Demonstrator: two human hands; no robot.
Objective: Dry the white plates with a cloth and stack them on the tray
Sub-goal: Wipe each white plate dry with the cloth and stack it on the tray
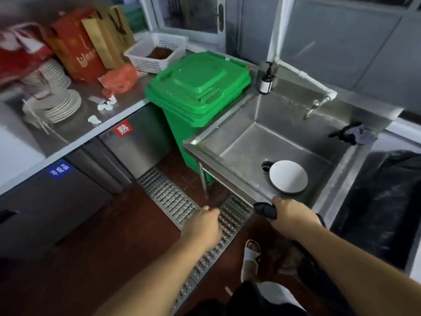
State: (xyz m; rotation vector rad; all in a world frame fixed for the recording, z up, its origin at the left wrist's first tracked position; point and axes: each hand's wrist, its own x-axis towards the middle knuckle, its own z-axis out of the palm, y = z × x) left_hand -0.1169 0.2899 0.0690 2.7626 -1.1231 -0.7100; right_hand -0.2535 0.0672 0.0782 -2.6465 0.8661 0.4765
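I see right hand (pixel 293 215) gripping dark cloth (pixel 265 209) at sink's (pixel 227 135) six o'clock rim; left hand (pixel 201 226) curled, empty. White plate (pixel 288 176) undried in basin by drain; stack (pixel 51 96) at ten o'clock; tray unseen.

- Right hand (pixel 287 212) grips a dark cloth (pixel 265 210) at the near rim of the square stainless-steel sink (pixel 239 197).
- Left hand (pixel 201 224), fingers curled, holds nothing above the perforated metal floor drain grate (pixel 173 199).
- One round white plate (pixel 288 176) lies in the sink beside the drain hole (pixel 265 165).
- Green lidded plastic bin (pixel 198 87) stands between sink and steel desk (pixel 75 131).
- Stack of white plates (pixel 61 106) rests on the desk.
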